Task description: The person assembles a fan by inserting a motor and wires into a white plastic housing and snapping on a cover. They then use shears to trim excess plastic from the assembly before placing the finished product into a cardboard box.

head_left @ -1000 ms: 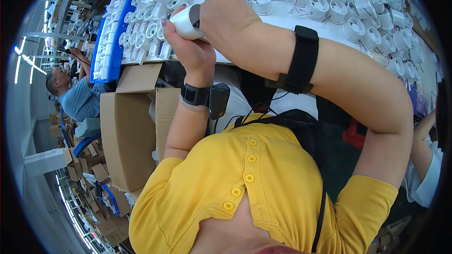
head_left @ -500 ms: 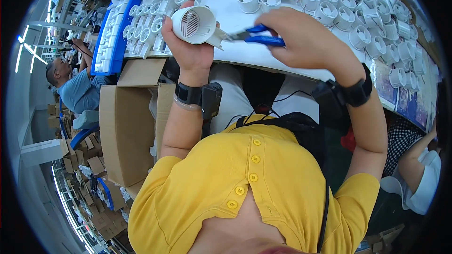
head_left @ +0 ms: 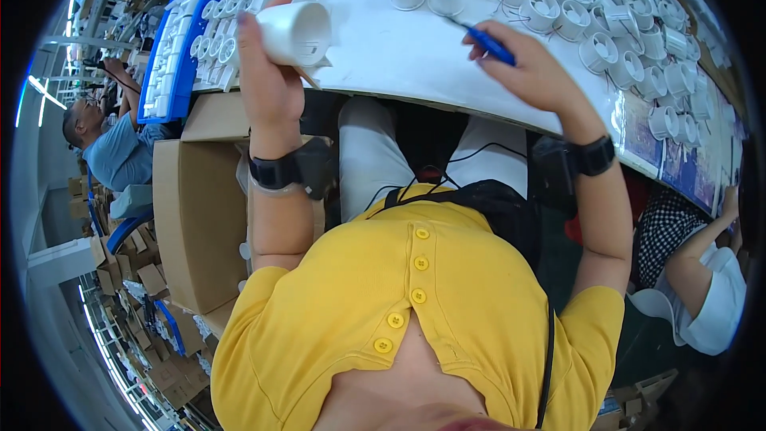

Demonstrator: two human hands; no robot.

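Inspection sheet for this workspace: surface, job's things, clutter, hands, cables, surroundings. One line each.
Surface: white tabletop.
Job's things: white cup-shaped part, opening toward the right; blue-handled tool.
Clutter: white fan units, crowded at right; blue tray of white parts at left.
Hands: left hand holds the part; right hand holds the tool, apart from it.
Cables: black cable along the yellow shirt.
Surroundings: open cardboard box at left; people on both sides.
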